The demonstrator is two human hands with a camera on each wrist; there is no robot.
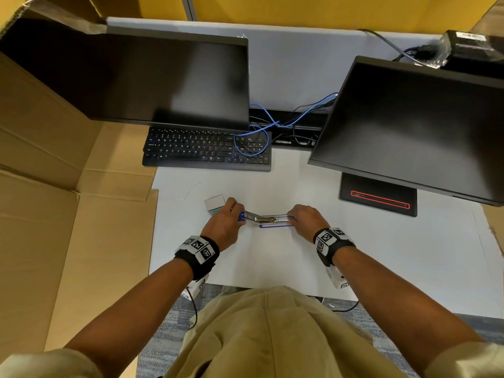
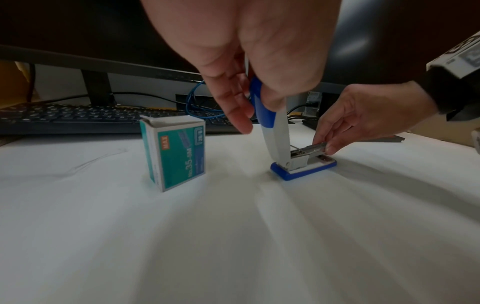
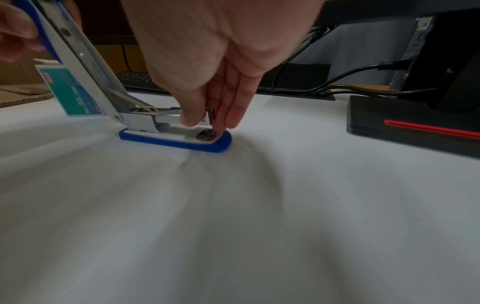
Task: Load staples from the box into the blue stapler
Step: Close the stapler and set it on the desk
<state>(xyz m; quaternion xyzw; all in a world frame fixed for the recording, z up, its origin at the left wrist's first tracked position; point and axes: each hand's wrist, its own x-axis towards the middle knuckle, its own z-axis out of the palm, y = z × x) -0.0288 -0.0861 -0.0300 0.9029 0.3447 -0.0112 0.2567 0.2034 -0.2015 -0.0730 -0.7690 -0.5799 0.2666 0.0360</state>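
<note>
The blue stapler [image 1: 268,222] [image 2: 298,170] [image 3: 176,142] stands on the white desk with its lid swung up and back. My left hand [image 1: 227,218] [image 2: 249,98] grips the raised blue and white lid [image 2: 267,115] [image 3: 70,45] near its tip. My right hand [image 1: 302,216] [image 2: 335,142] [image 3: 207,119] pinches the front end of the metal staple channel [image 2: 311,149] [image 3: 168,116] between thumb and fingers. The teal staple box [image 1: 215,204] [image 2: 176,152] [image 3: 70,90] stands upright just left of the stapler, its top flap open. I cannot make out any staples.
A black keyboard [image 1: 207,148] lies behind the work spot under the left monitor [image 1: 152,80]. The right monitor [image 1: 414,126] and its black base [image 1: 377,197] stand to the right. Blue and black cables [image 1: 272,126] run between them. Cardboard [image 1: 60,208] covers the left side.
</note>
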